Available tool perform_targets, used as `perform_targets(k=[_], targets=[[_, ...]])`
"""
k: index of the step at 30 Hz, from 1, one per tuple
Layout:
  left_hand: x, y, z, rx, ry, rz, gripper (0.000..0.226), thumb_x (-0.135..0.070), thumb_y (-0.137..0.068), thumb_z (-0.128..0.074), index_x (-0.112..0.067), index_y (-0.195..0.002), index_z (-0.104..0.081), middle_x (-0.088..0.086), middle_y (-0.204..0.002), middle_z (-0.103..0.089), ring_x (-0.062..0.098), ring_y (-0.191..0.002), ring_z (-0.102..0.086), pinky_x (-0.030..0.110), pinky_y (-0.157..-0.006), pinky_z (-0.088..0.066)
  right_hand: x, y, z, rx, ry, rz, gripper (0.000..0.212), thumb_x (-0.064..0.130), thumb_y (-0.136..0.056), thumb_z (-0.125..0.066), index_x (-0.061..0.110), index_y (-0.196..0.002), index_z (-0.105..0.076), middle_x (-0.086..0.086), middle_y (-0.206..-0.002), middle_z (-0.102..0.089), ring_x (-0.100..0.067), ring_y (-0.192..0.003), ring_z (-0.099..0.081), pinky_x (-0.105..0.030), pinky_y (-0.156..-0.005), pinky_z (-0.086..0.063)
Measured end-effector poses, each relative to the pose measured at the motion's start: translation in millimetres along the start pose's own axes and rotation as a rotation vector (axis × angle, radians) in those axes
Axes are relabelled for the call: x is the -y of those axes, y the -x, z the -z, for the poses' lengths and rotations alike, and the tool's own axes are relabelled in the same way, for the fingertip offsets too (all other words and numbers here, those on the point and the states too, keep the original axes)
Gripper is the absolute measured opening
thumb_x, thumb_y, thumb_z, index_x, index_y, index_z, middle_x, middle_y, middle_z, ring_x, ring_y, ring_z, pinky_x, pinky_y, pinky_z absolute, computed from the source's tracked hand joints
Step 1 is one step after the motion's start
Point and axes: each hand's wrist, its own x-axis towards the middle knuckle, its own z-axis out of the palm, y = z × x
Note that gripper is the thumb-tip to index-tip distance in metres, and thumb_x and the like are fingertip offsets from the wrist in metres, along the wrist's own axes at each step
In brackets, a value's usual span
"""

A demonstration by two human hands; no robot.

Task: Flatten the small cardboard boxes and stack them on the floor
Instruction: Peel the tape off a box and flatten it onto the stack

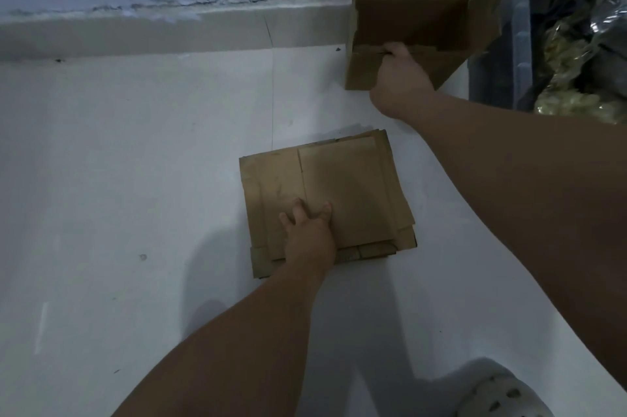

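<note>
Cardboard stack (353,186) lies under the left hand (310,236), fingers spread; right hand (400,77) grips the open box (417,9) (near wall).

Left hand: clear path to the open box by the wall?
Probably yes. The left hand lies flat on the flattened cardboard stack, holding nothing, and only bare floor separates the stack from the open cardboard box. The right hand has a grip on its near wall.

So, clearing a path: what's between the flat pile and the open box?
Head view: just bare floor between flat pile and open box, with the right hand reaching over it.
</note>
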Motion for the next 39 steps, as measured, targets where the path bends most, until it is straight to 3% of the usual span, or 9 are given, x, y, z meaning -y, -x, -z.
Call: perform_targets(k=[9,11,13,16,19,23,28,35,39], targets=[[-4.0,-3.6,11.0,0.010,-0.110,0.032,0.052,-0.026,-0.096,-0.036,-0.041,-0.145,-0.024,0.015,-0.152,-0.003,0.044,-0.137,-0.015,0.059,-0.112,-0.010,41.5,95.9,17.2,-0.560,-0.569,-0.011,0.032,0.014,-0.088,-0.057,0.003,-0.118,-0.059,0.000,-0.137,-0.045,-0.005,-0.113,-0.046,0.003,-0.087,-0.026],[-3.5,-7.8,16.4,0.037,-0.067,0.042,0.049,-0.026,-0.097,-0.033,-0.040,-0.144,-0.029,0.014,-0.154,-0.009,0.040,-0.139,-0.016,0.059,-0.113,-0.008,44.9,114.6,28.0,-0.666,-0.751,-0.110,0.025,0.026,-0.089,-0.062,0.007,-0.104,-0.069,0.003,-0.123,-0.058,-0.001,-0.104,-0.050,-0.003,-0.089,-0.034],[1.6,-9.1,20.2,0.006,0.062,0.012,0.045,-0.027,-0.099,-0.031,-0.031,-0.143,-0.036,0.014,-0.152,-0.024,0.034,-0.139,-0.023,0.056,-0.112,-0.017,43.9,132.8,40.6,-0.709,-0.993,-0.208,0.022,0.036,-0.086,-0.066,0.020,-0.073,-0.072,0.006,-0.100,-0.067,-0.006,-0.090,-0.059,-0.026,-0.086,-0.048],[10.3,3.4,24.4,-0.202,0.467,0.068,0.042,-0.028,-0.098,-0.037,-0.019,-0.139,-0.043,0.008,-0.137,-0.049,0.028,-0.119,-0.048,0.037,-0.098,-0.035,37.4,166.9,55.7,-0.754,-1.261,-0.308,0.050,0.040,-0.083,-0.071,0.025,-0.043,-0.045,0.015,-0.053,-0.046,-0.002,-0.051,-0.041,-0.020,-0.057,-0.037],[6.0,26.4,37.6,-0.329,0.895,0.090,0.048,-0.039,-0.099,-0.037,-0.022,-0.144,-0.037,0.005,-0.138,-0.048,0.024,-0.113,-0.050,0.034,-0.098,-0.036,30.8,194.9,68.2,-0.747,-1.387,-0.341,0.052,0.043,-0.081,-0.072,0.016,-0.048,-0.042,0.001,-0.051,-0.034,-0.012,-0.053,-0.032,-0.022,-0.060,-0.033],[-7.9,53.8,67.9,-0.033,1.511,-0.020,0.073,-0.074,-0.086,-0.027,-0.024,-0.134,-0.050,0.000,-0.131,-0.056,0.020,-0.115,-0.052,0.038,-0.085,-0.044,30.8,217.7,80.3,-0.699,-1.497,-0.443,0.048,0.046,-0.080,-0.072,0.014,-0.048,-0.059,-0.006,-0.062,-0.063,-0.019,-0.063,-0.059,-0.031,-0.074,-0.053],[4.4,86.1,85.4,0.122,1.818,-0.108,0.091,-0.084,-0.074,-0.031,-0.030,-0.147,-0.028,0.005,-0.143,-0.044,0.029,-0.133,-0.040,0.051,-0.113,-0.024,23.3,245.3,81.0,-0.349,-1.868,-0.389,0.036,0.046,-0.087,-0.063,0.014,-0.072,-0.072,-0.002,-0.061,-0.062,-0.013,-0.065,-0.061,-0.041,-0.083,-0.057],[30.6,115.2,104.9,0.054,1.892,-0.146,0.026,-0.040,-0.089,-0.059,-0.021,-0.106,-0.060,0.001,-0.099,-0.066,0.019,-0.098,-0.063,0.039,-0.091,-0.050,-0.1,270.0,56.0,-0.143,-2.073,-0.570,0.034,0.039,-0.087,-0.062,0.011,-0.070,-0.053,-0.002,-0.055,-0.031,-0.014,-0.055,-0.037,-0.048,-0.073,-0.058],[36.6,125.6,108.4,0.027,1.733,-0.098,0.009,-0.023,-0.091,-0.054,-0.017,-0.094,-0.060,0.001,-0.088,-0.062,0.020,-0.089,-0.060,0.038,-0.086,-0.051,-6.6,272.5,41.6,-0.131,-2.048,-0.617,0.028,0.030,-0.086,-0.059,0.009,-0.069,-0.061,-0.003,-0.055,-0.049,-0.015,-0.057,-0.048,-0.044,-0.069,-0.058]])
